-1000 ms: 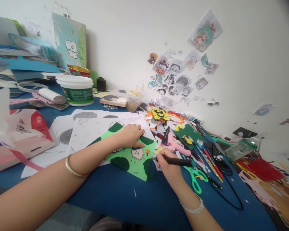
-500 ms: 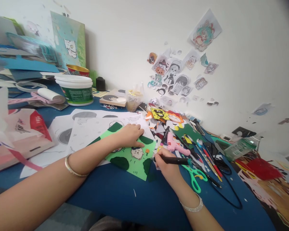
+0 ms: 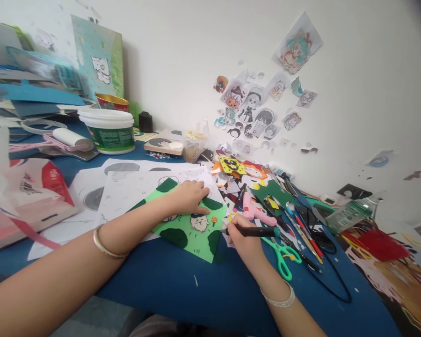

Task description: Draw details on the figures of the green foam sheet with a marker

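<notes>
A light green sheet (image 3: pixel 192 243) with dark green patches lies at an angle on the blue table. It carries a cream cartoon animal figure (image 3: pixel 199 223), a small orange flower (image 3: pixel 214 219) and short dark strokes. My left hand (image 3: pixel 189 195) rests flat on the upper part of the sheet, fingers stretched out, and my forearm covers part of its left side. In my right hand (image 3: pixel 242 241) is a black marker (image 3: pixel 254 231), gripped between thumb and fingers. Its tip points left, at the sheet's right corner; whether it touches the sheet I cannot tell.
Right of my right hand lie green scissors (image 3: pixel 284 257), a pink glue gun (image 3: pixel 256 210), several pens (image 3: pixel 303 231) and a black cable (image 3: pixel 337 276). Printed white papers (image 3: pixel 122 196) spread behind the sheet. A white-and-green tub (image 3: pixel 108 133) stands at the back left.
Almost nothing differs. The view has shifted very slightly; my left hand stays on the sheet and the marker stays in my right hand near its right corner.
</notes>
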Demonstrator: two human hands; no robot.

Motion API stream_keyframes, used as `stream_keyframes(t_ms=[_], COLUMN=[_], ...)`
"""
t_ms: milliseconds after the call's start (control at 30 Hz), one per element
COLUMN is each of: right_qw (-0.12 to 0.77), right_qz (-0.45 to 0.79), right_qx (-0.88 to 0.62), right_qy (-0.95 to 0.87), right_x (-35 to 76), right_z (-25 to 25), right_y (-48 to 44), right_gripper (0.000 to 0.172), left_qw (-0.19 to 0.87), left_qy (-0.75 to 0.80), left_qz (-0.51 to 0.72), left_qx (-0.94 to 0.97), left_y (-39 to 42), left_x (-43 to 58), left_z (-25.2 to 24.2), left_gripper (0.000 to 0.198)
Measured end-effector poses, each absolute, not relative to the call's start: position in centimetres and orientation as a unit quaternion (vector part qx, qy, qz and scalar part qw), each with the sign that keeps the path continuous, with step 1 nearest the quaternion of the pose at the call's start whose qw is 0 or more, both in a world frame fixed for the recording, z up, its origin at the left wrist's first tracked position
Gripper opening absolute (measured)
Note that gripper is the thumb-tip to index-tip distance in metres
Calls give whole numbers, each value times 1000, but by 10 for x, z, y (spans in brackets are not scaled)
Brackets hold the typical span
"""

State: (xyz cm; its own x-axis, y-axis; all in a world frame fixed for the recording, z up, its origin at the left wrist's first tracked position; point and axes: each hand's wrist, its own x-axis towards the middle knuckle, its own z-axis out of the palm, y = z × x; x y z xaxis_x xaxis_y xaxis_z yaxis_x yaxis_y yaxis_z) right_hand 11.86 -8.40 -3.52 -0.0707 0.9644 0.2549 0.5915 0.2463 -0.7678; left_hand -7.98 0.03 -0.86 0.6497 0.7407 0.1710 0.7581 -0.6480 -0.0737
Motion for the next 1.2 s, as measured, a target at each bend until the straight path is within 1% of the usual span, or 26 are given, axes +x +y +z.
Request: stream_keyframes(t_ms=[267,600,967,1200], right_qw=[403,419,418,397], right_qz=[304,297,337,349], right_qx=[-560,-553,-539,-543], right_qy=[-657,-656,-649,-653], right_x=[116,115,116,117], right_z=[-33,-31,-31,-29], right_y=[-85,-86,-87,-89], right_gripper=[22,22,21,22], left_qw=[56,51,64,59], left_qy=[-423,-423,-418,-423], left_qz=[-61,-67,-68,-57], left_qx=[-903,-902,-904,-902], left_y=[-1,0,0,-1], left_x=[-80,-80,-79,-78], left_z=[-7,-8,-9,-7], left_gripper=[51,52,52,52])
